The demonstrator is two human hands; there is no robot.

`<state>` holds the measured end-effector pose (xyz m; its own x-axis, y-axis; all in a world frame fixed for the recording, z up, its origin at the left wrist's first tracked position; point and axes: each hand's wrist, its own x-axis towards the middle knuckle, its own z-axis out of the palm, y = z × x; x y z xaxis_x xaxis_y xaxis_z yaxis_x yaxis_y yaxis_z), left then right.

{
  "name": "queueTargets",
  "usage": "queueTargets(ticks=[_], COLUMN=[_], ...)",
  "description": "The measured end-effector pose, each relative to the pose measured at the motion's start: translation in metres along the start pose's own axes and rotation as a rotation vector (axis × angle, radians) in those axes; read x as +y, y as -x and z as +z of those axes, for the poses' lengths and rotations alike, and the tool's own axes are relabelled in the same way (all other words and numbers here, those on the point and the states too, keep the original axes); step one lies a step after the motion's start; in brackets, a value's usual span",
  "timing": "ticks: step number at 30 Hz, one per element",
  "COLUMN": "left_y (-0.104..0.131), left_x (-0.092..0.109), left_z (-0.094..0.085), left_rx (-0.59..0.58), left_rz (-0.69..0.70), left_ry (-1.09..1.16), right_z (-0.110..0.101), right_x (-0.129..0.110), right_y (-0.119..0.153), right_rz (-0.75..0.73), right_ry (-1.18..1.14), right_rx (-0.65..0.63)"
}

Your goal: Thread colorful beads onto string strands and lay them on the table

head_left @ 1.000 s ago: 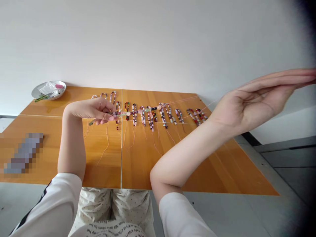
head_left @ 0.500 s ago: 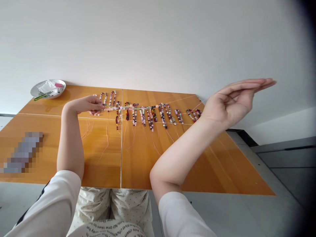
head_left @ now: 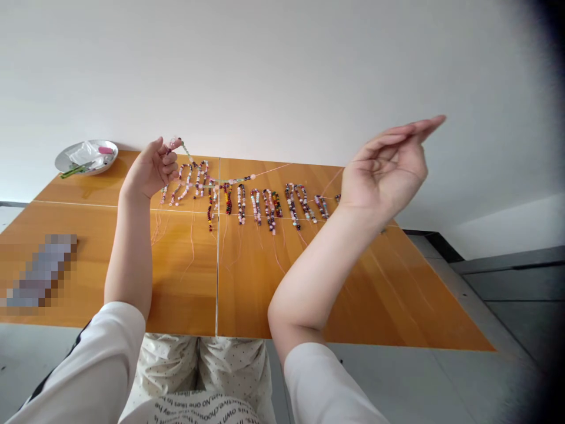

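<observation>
My left hand (head_left: pixel 152 168), at the back left of the table, pinches a bead strand (head_left: pixel 185 148) of green, pink and dark beads. The strand hangs from the fingertips and runs right, low over other beads, to a thin pink thread (head_left: pixel 273 170). My right hand (head_left: pixel 384 168) is raised above the back right of the table, palm showing and fingers stretched together. Whether it holds a thread is too small to tell. Between the hands, several looped bead strings (head_left: pixel 241 205) lie in a row, their loose pink threads trailing toward the front.
A metal bowl (head_left: pixel 100 166) with plastic bags, a pink item and something green stands at the back left of the wooden table (head_left: pixel 265 294). A blurred-out flat object (head_left: pixel 42 274) lies at the left. Behind the table rises a pale wall.
My left hand has risen and turned, lifting the near end of the bead strand. My right hand has moved left and slightly up. The strand now sags instead of running straight.
</observation>
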<state>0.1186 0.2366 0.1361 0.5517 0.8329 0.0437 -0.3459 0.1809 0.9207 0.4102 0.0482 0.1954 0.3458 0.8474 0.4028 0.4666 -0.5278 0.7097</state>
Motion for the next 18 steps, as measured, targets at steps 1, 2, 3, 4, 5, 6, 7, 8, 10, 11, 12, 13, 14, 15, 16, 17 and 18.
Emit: queueTargets(ticks=[1,2,3,4,5,6,7,8,10,11,12,13,14,15,16,17,18], left_y=[0.002,0.005,0.008,0.011,0.014,0.016,0.018,0.019,0.021,0.021,0.022,0.025,0.028,0.032,0.037,0.043,0.048], left_x=[0.002,0.005,0.008,0.01,0.013,0.015,0.016,0.018,0.019,0.019,0.02,0.021,0.023,0.026,0.029,0.033,0.037], left_z=[0.002,0.004,0.007,0.01,0.014,0.018,0.022,0.027,0.035,0.038,0.041,0.042,0.043,0.043,0.043,0.043,0.042], left_rx=[-0.018,-0.034,-0.053,-0.076,-0.102,-0.121,-0.129,-0.118,-0.06,-0.03,-0.012,-0.009,-0.017,-0.03,-0.04,-0.043,-0.042], left_rz=[-0.013,-0.026,-0.037,-0.038,-0.034,-0.029,-0.023,-0.022,-0.024,-0.025,-0.02,-0.009,0.009,0.036,0.064,0.095,0.117], left_ry=[0.01,0.024,0.042,0.065,0.082,0.088,0.074,0.042,-0.057,-0.115,-0.171,-0.224,-0.278,-0.336,-0.4,-0.467,-0.536], right_z=[0.0,0.0,0.0,0.0,0.0,0.001,0.001,0.0,-0.001,-0.003,-0.005,-0.008,-0.012,-0.015,-0.019,-0.024,-0.029], right_x=[-0.003,-0.007,-0.012,-0.016,-0.021,-0.025,-0.03,-0.035,-0.044,-0.049,-0.053,-0.057,-0.061,-0.065,-0.068,-0.07,-0.071], right_y=[-0.002,-0.004,-0.006,-0.009,-0.011,-0.014,-0.017,-0.019,-0.024,-0.025,-0.026,-0.026,-0.026,-0.025,-0.023,-0.021,-0.019], right_rz=[-0.058,-0.154,-0.292,-0.411,-0.498,-0.531,-0.507,-0.451,-0.315,-0.248,-0.177,-0.109,-0.041,0.026,0.091,0.152,0.205], right_ry=[0.373,0.767,1.294,1.768,2.222,2.572,2.784,2.909,3.046,3.095,3.139,3.173,3.197,3.209,3.214,3.214,3.218], right_rx=[0.048,0.068,0.054,0.009,-0.047,-0.104,-0.15,-0.174,-0.175,-0.157,-0.129,-0.101,-0.079,-0.07,-0.069,-0.076,-0.088])
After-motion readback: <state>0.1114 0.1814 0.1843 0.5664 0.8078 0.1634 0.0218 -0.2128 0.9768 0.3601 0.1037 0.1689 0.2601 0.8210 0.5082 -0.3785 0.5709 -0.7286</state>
